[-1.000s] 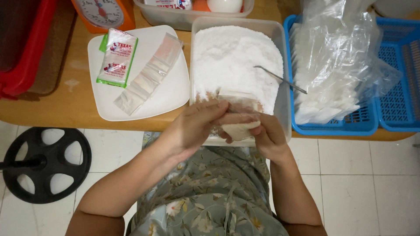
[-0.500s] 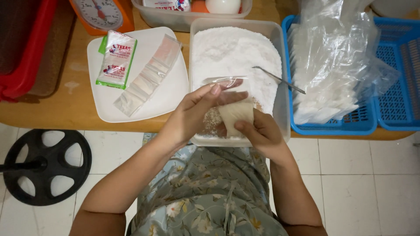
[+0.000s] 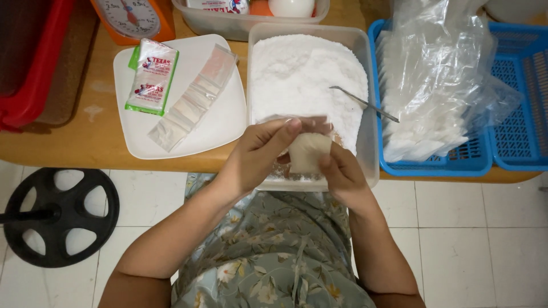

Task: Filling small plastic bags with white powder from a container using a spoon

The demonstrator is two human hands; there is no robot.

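Both hands work at the table's (image 3: 68, 149) front edge, over the powder tub's (image 3: 370, 102) near end. Left hand (image 3: 254, 157) and right hand (image 3: 341, 174) pinch a small bag (image 3: 308, 149) between fingertips. Plate (image 3: 220, 122) close left, basket (image 3: 451, 165) close right.

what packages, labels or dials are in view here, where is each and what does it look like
Small clear bag: held by left hand and right hand over the powder tub, partly filled with white powder.
Printed sachets: on the white plate, flat, green-edged, white with red.
Clear sachet strip: beside them on the plate, see-through.
Scale dial: top left, round white face, orange body.
Clear bag stack: in the blue basket, right.
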